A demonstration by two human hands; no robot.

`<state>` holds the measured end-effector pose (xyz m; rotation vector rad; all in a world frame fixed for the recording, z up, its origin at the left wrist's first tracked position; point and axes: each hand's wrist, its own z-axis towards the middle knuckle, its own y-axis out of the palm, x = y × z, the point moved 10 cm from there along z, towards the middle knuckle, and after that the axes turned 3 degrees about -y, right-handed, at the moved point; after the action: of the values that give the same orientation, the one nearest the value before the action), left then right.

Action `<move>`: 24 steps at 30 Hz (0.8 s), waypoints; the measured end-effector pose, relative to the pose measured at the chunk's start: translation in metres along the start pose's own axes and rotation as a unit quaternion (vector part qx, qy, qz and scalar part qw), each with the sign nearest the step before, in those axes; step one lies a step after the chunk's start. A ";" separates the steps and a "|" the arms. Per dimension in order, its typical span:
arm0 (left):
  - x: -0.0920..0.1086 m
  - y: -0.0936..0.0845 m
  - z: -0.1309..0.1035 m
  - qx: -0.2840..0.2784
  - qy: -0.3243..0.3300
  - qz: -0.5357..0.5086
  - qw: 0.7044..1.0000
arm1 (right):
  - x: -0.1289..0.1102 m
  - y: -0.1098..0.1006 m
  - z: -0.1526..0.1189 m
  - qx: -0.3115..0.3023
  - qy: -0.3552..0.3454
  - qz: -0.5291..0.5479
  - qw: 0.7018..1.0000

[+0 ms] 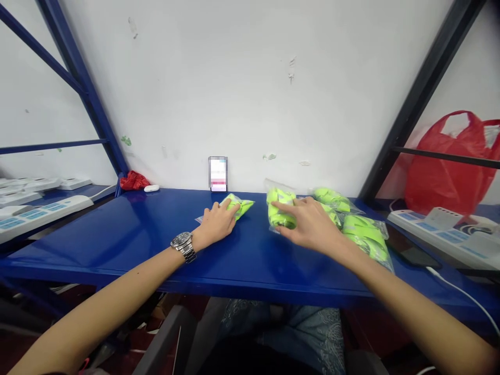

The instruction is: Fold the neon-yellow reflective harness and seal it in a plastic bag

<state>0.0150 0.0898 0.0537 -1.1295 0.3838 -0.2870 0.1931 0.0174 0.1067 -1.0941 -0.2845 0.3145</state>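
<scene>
Two clear packets of lime-green items are pinned flat: one packet (pixel 239 206) under the left hand (pixel 216 224), fingers extended; another packet (pixel 279 214) under the right hand (pixel 310 225), fingers loosely spread; each is best pressed evenly against the blue surface (pixel 148 234) to prevent sliding.

A glossy blue painted-metal surface (pixel 128 234) mirrors the wall's light. On it lie clear, crinkled plastic packets of neon-green material: a small packet (pixel 239 206) under the left hand (pixel 217 223), a fuller packet (pixel 279 212) under the right hand (pixel 308 224). A polished steel wristwatch (pixel 183 245) gleams. The white wall (pixel 250 88) is matt and chipped; a red plastic bag (pixel 445 172) shines thin and wrinkled.
</scene>
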 end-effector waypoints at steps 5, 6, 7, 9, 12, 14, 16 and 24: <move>-0.026 0.008 0.018 0.015 -0.102 0.052 0.993 | -0.004 0.032 -0.018 -0.107 0.019 0.010 0.994; -0.029 0.010 0.021 0.017 -0.116 0.057 0.992 | 0.003 0.037 -0.017 -0.109 0.034 0.014 0.993; -0.032 0.011 0.024 0.020 -0.126 0.059 0.990 | 0.013 0.040 -0.015 -0.107 0.050 0.017 0.993; -0.034 0.012 0.028 0.028 -0.135 0.059 0.989 | 0.035 0.048 -0.011 -0.102 0.076 0.021 0.992; -0.035 0.014 0.029 0.041 -0.136 0.059 0.988 | 0.069 0.059 -0.003 -0.095 0.110 0.014 0.989; -0.036 0.014 0.030 0.043 -0.134 0.060 0.988 | 0.089 0.065 0.001 -0.091 0.134 -0.007 0.987; -0.039 0.015 0.031 0.044 -0.135 0.059 0.988 | 0.102 0.070 0.005 -0.091 0.150 -0.026 0.984; -0.044 0.014 0.031 0.060 -0.141 0.071 0.986 | 0.049 0.060 0.012 -0.054 -0.012 -0.004 0.998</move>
<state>-0.0103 0.1385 0.0589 -1.0024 0.1912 -0.0224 0.2273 0.0711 0.0616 -1.1954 -0.3296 0.3079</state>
